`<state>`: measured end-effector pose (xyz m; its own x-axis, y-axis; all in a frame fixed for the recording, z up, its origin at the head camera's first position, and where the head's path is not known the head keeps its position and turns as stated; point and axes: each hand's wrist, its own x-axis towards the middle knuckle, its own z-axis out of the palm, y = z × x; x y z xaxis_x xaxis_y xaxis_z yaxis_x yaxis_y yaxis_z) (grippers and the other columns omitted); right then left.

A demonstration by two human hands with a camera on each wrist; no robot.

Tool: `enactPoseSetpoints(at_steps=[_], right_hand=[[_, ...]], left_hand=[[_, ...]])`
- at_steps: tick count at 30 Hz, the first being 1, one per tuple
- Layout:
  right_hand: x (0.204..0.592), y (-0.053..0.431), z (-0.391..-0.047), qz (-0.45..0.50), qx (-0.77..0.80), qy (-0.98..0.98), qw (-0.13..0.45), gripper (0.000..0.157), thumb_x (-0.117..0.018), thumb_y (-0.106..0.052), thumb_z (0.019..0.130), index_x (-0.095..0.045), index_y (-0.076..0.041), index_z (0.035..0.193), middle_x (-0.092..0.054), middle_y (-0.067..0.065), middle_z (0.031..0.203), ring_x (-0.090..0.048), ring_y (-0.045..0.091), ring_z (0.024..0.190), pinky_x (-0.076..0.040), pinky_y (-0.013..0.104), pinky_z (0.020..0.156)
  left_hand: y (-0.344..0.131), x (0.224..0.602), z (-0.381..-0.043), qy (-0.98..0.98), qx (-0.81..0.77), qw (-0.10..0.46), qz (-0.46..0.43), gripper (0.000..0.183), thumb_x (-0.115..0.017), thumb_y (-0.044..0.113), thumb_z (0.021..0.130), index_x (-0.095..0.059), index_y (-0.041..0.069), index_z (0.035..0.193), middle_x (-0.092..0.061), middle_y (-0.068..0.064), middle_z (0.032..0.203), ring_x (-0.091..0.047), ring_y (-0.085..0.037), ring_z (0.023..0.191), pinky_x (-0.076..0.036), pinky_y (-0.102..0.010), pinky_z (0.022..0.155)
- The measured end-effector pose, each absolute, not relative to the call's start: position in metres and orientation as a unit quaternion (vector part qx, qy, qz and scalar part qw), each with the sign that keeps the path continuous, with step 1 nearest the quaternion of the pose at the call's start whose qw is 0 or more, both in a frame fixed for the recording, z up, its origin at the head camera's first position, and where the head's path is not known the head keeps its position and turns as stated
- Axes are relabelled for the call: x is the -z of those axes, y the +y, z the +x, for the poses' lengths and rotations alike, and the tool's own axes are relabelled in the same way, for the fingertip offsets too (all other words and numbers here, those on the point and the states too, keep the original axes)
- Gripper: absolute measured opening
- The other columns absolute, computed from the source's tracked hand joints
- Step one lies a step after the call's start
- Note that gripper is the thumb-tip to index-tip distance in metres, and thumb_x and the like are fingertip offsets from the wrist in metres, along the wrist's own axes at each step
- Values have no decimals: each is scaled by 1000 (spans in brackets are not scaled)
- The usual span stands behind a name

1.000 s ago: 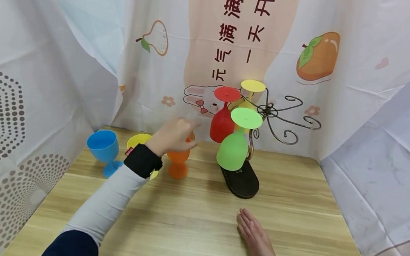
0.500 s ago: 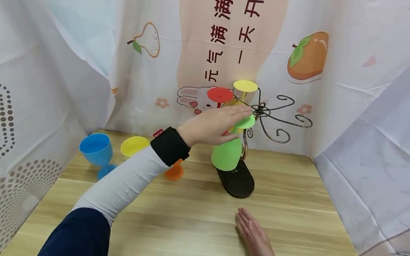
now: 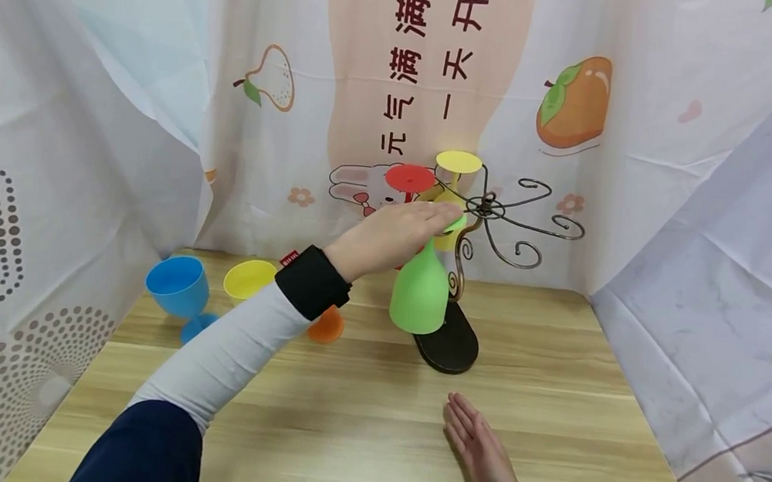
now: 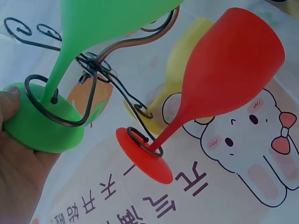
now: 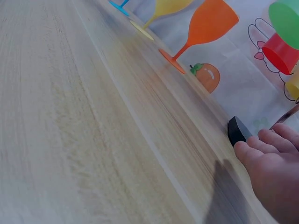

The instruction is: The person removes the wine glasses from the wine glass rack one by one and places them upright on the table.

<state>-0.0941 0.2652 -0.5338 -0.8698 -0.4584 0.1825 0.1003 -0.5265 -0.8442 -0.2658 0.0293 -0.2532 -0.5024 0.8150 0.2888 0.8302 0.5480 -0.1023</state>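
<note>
- Pinching the green goblet [image 3: 419, 295] by its base, seemingly: left hand [image 3: 392, 238], fingers partly hidden.
- Upside down, its stem inside a wire hook [image 4: 74, 123].
- Right hand [image 3: 485, 460] by the desk [image 3: 310, 451], fingers together.

The hanging cloth [image 3: 269, 144] carries dark red Chinese characters [image 3: 405, 65]: 元气满满 in one row and 一天开 in the other, with 始 following in the left wrist view. On the black wristband [image 3: 314, 284], a red tag's [image 3: 289, 258] lettering is too small to read.
</note>
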Motion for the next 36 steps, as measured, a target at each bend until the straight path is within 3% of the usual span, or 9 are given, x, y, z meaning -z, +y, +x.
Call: enactPoseSetpoints(at_steps=[12,19,23,31,36], right_hand=[[535,269,-85,-147,857,467,161,60,-7,-30,106,18,11,143,-39,-20,149,-38,-4,137,-32,17,114],[533,270,-83,-125,854,480,154,62,-9,-32,106,15,10,145,-25,-7,152,-38,-3,137,-32,18,114],[535,268,-83,-151,857,470,147,60,-6,-29,106,17,13,143,-34,-13,151,-39,-3,137,-32,18,114],[536,273,-82,-177,869,440,142,54,-1,-24,106,20,13,140,-40,-14,150,-42,-3,136,-32,18,114],[534,276,-83,-203,874,418,138,50,3,-21,104,20,11,139,-27,-4,155,-38,0,139,-28,20,117]], left_hand=[[20,253,-265,-883,79,123,-446,47,-44,5,101,-38,8,147,-48,-8,148,-48,-21,136,-44,-35,111],[24,251,-278,-889,108,124,-428,48,-45,3,100,-39,8,147,-48,-9,148,-52,-24,132,-46,-35,109],[40,250,-283,-888,99,122,-431,53,-50,1,97,-38,8,148,-47,-8,149,-48,-21,136,-46,-32,108],[56,257,-271,-845,100,193,-489,48,-50,3,97,-42,5,145,-49,-10,146,-49,-20,136,-42,-31,112],[50,280,-249,-785,133,291,-530,47,-52,1,96,-44,2,142,-51,-12,144,-49,-21,135,-40,-31,114]])
